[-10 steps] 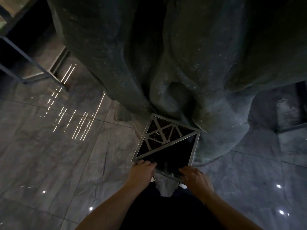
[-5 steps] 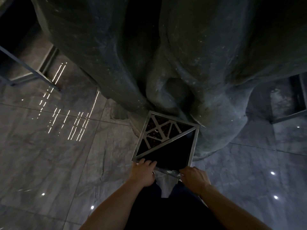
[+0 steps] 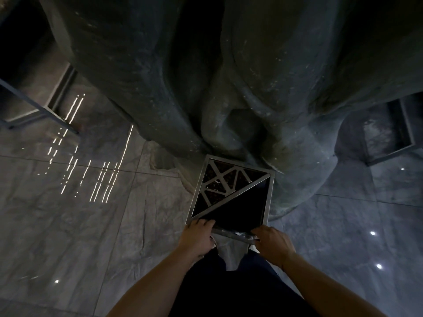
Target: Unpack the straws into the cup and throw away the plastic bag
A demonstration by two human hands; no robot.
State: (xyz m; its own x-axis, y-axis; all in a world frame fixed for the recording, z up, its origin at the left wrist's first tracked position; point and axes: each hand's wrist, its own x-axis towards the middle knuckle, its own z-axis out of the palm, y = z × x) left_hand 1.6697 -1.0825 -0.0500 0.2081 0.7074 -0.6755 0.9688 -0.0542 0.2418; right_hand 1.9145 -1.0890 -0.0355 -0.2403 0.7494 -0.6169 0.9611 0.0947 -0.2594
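A square steel bin stands on the floor in front of me; its top is half patterned grille, half dark triangular opening. My left hand and my right hand are at the bin's near edge. Between them a clear, shiny plastic bag is stretched in a thin strip, each hand shut on one end. The bag lies just short of the opening. No straws or cup are in view.
A large dark rock-like column rises right behind the bin. The floor is glossy grey marble tile. Metal frames stand at the far left and far right. My dark trousers fill the bottom centre.
My hands stay at the bin's near edge with the bag between them. The view has shifted slightly, and the column now fills more of the frame.
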